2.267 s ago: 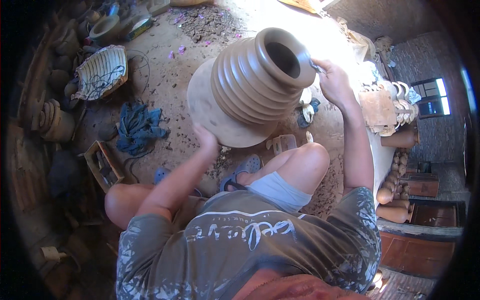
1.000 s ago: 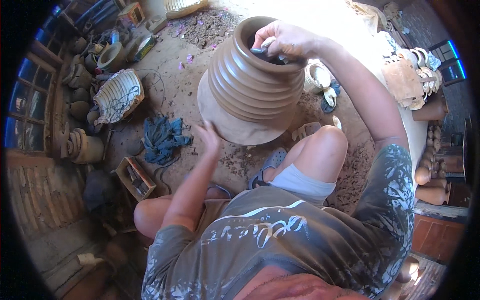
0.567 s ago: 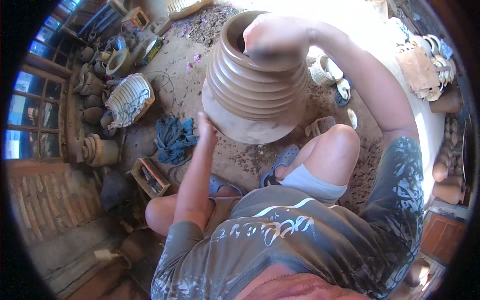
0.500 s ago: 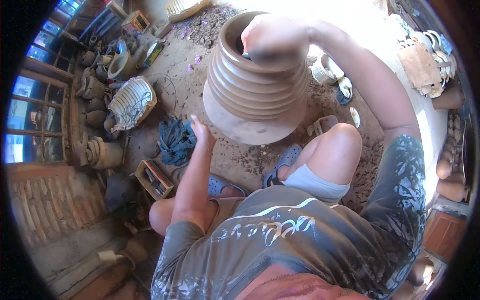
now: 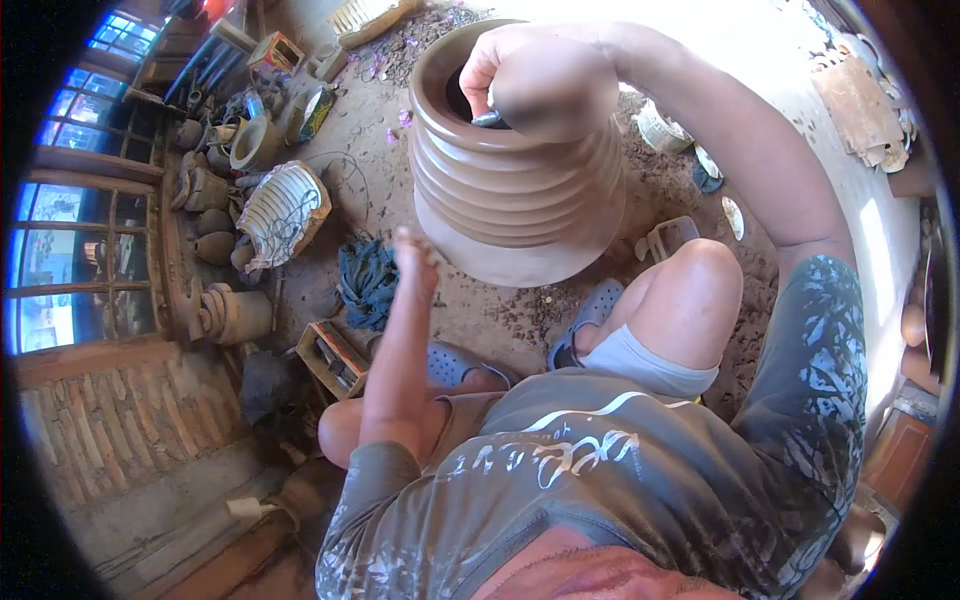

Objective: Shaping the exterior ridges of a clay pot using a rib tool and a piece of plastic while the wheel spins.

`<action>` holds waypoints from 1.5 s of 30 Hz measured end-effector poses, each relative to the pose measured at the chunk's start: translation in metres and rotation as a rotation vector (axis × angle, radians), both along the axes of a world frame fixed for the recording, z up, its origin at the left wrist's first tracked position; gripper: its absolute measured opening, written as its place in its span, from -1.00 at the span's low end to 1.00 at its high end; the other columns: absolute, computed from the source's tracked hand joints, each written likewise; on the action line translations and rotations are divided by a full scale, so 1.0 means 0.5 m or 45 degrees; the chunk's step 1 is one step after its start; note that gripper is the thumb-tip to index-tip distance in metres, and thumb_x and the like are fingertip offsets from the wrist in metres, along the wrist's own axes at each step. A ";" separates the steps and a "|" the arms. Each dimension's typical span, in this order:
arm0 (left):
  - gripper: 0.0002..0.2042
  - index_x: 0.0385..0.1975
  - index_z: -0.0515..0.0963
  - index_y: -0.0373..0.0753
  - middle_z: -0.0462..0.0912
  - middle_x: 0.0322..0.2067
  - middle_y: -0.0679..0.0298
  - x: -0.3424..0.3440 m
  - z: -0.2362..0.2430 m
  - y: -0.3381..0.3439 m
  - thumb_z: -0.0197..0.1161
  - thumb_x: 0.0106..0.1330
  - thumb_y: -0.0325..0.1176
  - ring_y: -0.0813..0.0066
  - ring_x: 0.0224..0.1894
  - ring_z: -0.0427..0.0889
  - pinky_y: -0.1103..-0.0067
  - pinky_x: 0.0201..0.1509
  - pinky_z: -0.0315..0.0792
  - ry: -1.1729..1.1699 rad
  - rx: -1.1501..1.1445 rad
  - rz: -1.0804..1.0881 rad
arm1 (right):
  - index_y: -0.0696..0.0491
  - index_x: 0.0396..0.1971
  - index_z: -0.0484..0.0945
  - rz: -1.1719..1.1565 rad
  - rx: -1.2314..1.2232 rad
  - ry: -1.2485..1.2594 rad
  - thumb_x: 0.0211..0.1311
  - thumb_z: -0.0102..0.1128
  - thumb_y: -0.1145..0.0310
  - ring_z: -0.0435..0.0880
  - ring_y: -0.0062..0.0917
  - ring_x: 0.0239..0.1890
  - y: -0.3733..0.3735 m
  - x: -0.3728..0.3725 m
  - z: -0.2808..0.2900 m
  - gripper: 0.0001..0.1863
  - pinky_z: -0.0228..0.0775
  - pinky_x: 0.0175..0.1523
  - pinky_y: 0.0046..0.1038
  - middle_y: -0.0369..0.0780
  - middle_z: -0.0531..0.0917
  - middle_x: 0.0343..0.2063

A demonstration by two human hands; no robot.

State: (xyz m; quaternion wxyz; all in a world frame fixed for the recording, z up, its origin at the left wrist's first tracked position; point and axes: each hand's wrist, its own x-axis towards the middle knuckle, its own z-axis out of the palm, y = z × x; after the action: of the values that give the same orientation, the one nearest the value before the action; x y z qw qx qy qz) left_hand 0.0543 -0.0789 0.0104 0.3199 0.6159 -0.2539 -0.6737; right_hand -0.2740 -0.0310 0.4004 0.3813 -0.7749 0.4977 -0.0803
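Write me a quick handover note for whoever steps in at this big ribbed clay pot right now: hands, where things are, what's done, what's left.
Right hand: over the mouth of the ribbed clay pot, fingers curled on the rim, pinching a small dark tool against the inside edge.
Left hand: at the pot's lower left side, beside the wall; contact cannot be told, the hand is blurred.
Pot: upright on the dirt floor in front of the knees, blue rag to its left.
Done: body fully ridged, neck and rim formed.
Left: apparently the inner rim, which is under the tool now.
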 end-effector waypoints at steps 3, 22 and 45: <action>-0.46 -0.01 0.34 -0.07 0.38 -0.30 0.34 -0.006 0.003 -0.021 -0.05 0.49 0.34 0.47 -0.38 0.26 0.39 -0.32 0.26 -0.024 -0.082 0.131 | 0.05 -0.25 0.71 -0.007 0.008 0.070 0.18 0.21 0.46 0.65 -0.55 -0.35 0.007 -0.003 0.005 -0.83 0.46 -0.23 -0.42 -0.30 0.68 -0.45; -0.30 0.42 0.24 -0.34 0.48 0.29 -0.05 -0.099 0.042 0.089 -0.16 0.60 0.19 0.10 0.27 0.51 0.26 0.37 0.37 -0.206 -0.411 -0.104 | 0.13 -0.12 0.72 -0.270 -0.770 0.029 0.24 0.20 0.48 0.77 -0.22 -0.16 0.149 -0.028 0.117 -0.75 0.57 0.06 -0.27 0.01 0.77 -0.16; -0.17 0.49 0.04 -0.26 0.29 0.41 -0.04 -0.185 -0.047 0.318 -0.24 0.52 0.36 0.06 0.38 0.38 0.12 0.39 0.31 0.436 -0.015 0.045 | 0.17 0.15 0.64 -1.284 -0.702 -0.332 0.39 0.15 0.49 0.57 -0.77 -0.37 0.242 -0.065 -0.251 -0.63 0.43 -0.24 -0.62 -0.31 0.75 -0.29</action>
State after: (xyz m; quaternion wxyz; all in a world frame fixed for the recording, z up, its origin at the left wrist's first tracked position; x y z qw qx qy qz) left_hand -0.0384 0.0799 -0.0132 0.3740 0.4945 -0.1886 -0.7616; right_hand -0.3067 0.0902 0.2749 0.1386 -0.4967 0.7145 -0.4728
